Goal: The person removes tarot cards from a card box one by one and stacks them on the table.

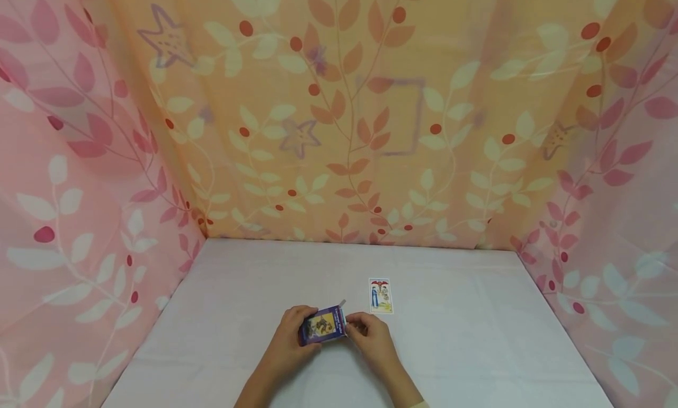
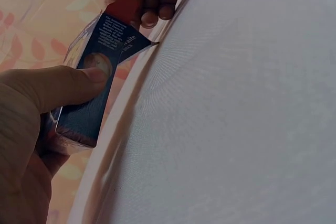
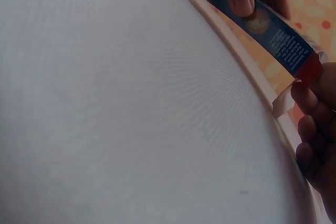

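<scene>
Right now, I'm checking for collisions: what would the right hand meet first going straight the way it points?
The right hand would likely first meet the box, whose end it appears to pinch.

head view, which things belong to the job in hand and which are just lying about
In the job:
blue box, gripped by the left hand
its red end flap, at the fingers of the right hand

Just lying about, or setting:
picture card, flat and untouched; it may belong with the box
white tabletop
patterned cloth behind
</scene>
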Motion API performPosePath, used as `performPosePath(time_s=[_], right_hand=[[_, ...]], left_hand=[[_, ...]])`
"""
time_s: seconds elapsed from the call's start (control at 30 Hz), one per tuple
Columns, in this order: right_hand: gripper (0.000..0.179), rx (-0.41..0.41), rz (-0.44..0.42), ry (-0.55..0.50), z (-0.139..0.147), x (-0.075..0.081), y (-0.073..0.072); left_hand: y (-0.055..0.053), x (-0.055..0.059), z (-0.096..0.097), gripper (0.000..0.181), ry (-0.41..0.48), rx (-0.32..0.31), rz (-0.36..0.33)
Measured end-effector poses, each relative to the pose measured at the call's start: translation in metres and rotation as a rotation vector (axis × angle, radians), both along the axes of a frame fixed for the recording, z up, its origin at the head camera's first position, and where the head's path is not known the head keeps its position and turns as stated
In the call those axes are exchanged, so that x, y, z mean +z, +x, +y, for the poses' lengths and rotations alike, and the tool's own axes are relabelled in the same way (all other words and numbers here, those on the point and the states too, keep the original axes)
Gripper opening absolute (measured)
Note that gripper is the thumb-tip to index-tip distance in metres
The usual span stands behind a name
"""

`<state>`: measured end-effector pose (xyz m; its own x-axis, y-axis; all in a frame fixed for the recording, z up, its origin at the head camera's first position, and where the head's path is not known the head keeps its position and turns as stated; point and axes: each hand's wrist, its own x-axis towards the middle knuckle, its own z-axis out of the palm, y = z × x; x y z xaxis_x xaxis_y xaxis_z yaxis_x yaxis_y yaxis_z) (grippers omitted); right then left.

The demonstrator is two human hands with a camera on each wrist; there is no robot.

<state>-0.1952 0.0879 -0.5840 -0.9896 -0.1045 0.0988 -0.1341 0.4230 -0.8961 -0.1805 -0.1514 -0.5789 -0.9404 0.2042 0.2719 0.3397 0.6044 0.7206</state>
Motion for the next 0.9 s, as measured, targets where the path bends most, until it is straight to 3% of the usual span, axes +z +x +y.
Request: performPosePath(time_s=[0.33, 0.63, 0.9], right_hand=[[0.012, -0.027, 0.041, 0.001, 0.0001, 0.0003, 0.0014], [0.015, -0.056, 0.045, -0.084, -0.0004, 0.0032, 0.0023], [0.018, -0.1, 0.093, -0.095, 0.0002, 0.0071, 0.0028]], left_hand=[[-0.0024, -0.0029, -0.0001, 0.076, 0.01, 0.01, -0.021], [-0.0012, -0.0006, 0.0009, 0.08, 0.023, 0.025, -0.003], [-0.002, 0.0019, 0.0013, 0.08, 0.026, 0.033, -0.009]])
